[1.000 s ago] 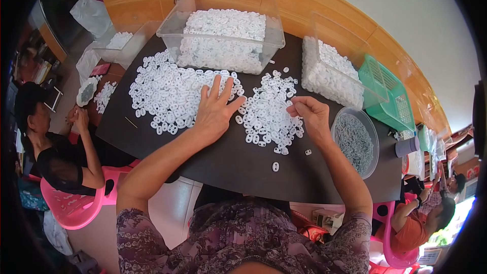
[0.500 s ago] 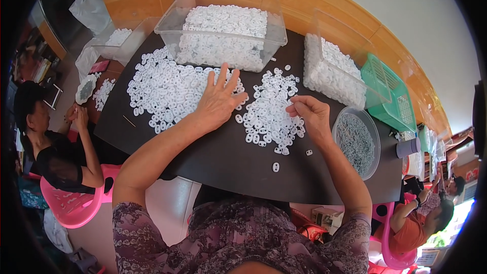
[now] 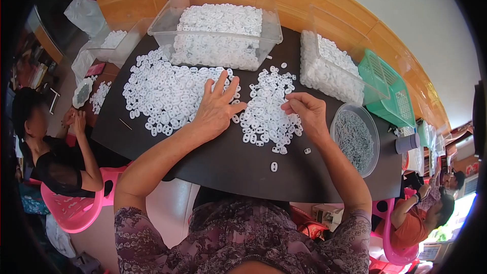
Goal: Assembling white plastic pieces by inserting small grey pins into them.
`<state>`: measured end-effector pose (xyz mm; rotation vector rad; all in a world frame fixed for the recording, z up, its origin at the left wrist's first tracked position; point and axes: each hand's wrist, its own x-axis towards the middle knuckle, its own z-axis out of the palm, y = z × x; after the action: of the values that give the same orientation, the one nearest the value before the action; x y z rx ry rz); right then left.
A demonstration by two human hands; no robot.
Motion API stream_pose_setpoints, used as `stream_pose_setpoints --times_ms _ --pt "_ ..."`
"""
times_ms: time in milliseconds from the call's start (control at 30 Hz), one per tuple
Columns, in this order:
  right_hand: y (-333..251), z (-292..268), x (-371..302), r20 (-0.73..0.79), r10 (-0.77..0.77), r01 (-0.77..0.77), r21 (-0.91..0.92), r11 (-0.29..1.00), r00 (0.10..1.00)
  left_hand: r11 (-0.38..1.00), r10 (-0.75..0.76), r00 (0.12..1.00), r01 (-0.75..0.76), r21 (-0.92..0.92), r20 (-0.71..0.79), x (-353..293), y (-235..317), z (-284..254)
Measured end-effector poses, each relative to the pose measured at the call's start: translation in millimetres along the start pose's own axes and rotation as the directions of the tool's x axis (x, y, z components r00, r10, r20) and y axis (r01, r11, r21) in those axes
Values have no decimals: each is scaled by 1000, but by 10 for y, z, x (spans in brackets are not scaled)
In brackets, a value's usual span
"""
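Note:
My left hand [image 3: 215, 109] lies with its fingers spread over the right edge of a wide pile of small white two-holed oval plastic pieces [image 3: 162, 91]. Its thumb points toward a smaller pile of similar white pieces [image 3: 269, 104]. Over the right side of that smaller pile is my right hand [image 3: 309, 114], thumb and forefinger pinched together and the other fingers curled. Whatever may be between those fingertips is too small to make out. A loose white piece [image 3: 274, 166] lies nearer me on the dark table [image 3: 223, 157].
Behind the piles stands a clear bin [image 3: 218, 40] of white pieces. To the right are another clear bin [image 3: 332, 78], a green basket [image 3: 393, 104] and a round tub of small grey pieces [image 3: 355, 142]. A thin stick [image 3: 126, 124] lies left. One person [image 3: 56, 147] sits at left, others at right.
The whole view has shifted slightly. My left hand has drawn a little nearer to me and toward the smaller pile, fingers still spread. My right hand keeps its pinch in nearly the same place.

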<state>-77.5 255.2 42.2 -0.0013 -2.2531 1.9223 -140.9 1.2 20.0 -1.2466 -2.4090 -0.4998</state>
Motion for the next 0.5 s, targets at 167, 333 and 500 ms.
stream_pose_setpoints --times_ms 167,333,500 --pt "4 2 27 2 -4 4 -19 1000 1000 999 39 999 -39 -10 4 33 -11 28" --pt "52 35 123 -41 -75 72 -66 995 996 998 55 995 -55 -1 -83 -16 48 79" --pt "36 32 426 -116 -296 199 -509 837 948 993 118 989 -118 8 -89 -47 74 130"
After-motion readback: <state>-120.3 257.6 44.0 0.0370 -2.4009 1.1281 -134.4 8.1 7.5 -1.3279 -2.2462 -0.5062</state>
